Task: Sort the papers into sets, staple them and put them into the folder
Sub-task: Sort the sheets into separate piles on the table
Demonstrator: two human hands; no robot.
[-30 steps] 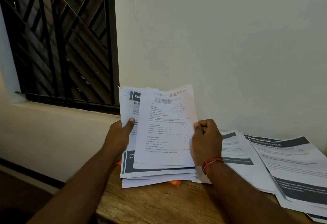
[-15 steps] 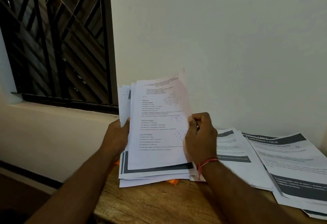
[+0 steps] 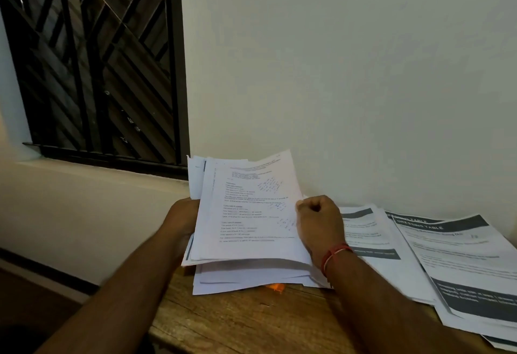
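A stack of white printed papers (image 3: 246,213) is tilted up above the table's left end. My left hand (image 3: 181,219) holds the stack by its left edge, mostly hidden behind the sheets. My right hand (image 3: 319,222), with a red thread on the wrist, pinches the right edge of the front sheet, which carries small text and blue pen marks. More loose sheets (image 3: 251,278) lie flat under the held stack. An orange thing (image 3: 275,287), perhaps the folder, peeks out beneath them. No stapler shows.
Two spread piles of printed sheets with dark header bars lie on the wooden table (image 3: 251,323) at the right: one (image 3: 372,241) beside my right wrist, another (image 3: 458,264) titled "DRESSING TABLE". A plain wall stands behind. A barred window (image 3: 98,73) fills the upper left.
The front sheet has dropped back down and now covers the dark-banded page behind it. My left thumb has slipped behind the papers. The whole stack sits lower and flatter.
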